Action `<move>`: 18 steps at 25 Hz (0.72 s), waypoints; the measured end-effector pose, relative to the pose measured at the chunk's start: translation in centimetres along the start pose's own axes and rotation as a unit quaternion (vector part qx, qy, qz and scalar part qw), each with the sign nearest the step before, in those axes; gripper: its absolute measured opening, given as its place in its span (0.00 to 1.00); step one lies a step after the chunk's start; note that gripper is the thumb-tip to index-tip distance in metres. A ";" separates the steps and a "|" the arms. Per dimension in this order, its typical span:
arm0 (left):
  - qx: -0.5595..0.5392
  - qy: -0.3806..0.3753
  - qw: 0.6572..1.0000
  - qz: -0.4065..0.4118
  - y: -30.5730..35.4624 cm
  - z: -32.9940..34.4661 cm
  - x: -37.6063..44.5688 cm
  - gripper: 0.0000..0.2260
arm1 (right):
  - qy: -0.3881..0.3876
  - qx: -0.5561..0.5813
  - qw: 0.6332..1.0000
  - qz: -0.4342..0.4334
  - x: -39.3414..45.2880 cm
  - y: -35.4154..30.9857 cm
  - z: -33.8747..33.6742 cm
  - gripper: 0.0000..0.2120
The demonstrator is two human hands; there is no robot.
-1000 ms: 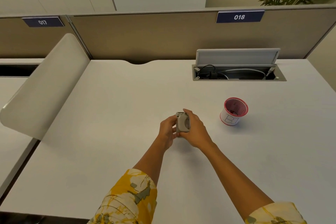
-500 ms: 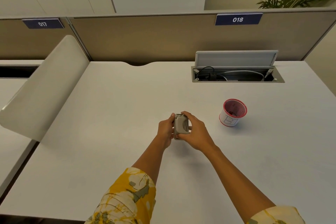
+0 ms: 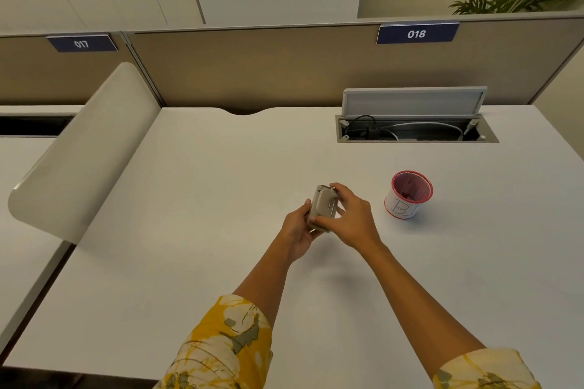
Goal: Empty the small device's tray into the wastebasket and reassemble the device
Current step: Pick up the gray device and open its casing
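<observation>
Our left hand [image 3: 297,230] is cupped around the left side and bottom of the small grey-beige plastic device [image 3: 323,208], holding it just above the white desk [image 3: 221,199], mid-desk. Our right hand [image 3: 352,218] closes on its right side, fingertips [image 3: 335,190] curled over the top edge. We can't tell whether the tray is seated or partly out. Looks like we're working the tray at the device, either freeing or refitting it. The small red-rimmed white paper-wrapped wastebasket [image 3: 407,196] stands near, to the right. Next move needs a steady left hold while the right slides the tray straight.
</observation>
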State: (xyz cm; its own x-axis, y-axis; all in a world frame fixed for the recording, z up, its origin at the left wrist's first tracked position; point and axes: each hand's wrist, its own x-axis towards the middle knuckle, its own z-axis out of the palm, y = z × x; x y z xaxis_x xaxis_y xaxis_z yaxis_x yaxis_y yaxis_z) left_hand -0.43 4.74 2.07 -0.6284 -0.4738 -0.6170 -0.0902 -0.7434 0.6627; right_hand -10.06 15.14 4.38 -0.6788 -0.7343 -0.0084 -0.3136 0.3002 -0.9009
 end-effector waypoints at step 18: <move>-0.067 -0.019 0.997 0.046 -0.8 0.3 -0.7 0.15 | 0.019 -0.056 0.998 -0.010 1.6 -0.6 -0.3 0.40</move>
State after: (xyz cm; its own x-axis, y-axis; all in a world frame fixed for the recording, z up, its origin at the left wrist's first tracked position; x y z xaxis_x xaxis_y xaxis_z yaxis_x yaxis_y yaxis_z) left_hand -0.11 5.82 2.10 -0.6579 -0.5261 -0.5389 0.0716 -0.7560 0.6506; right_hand -11.14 13.96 5.08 -0.6960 -0.7176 0.0272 -0.3979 0.3538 -0.8465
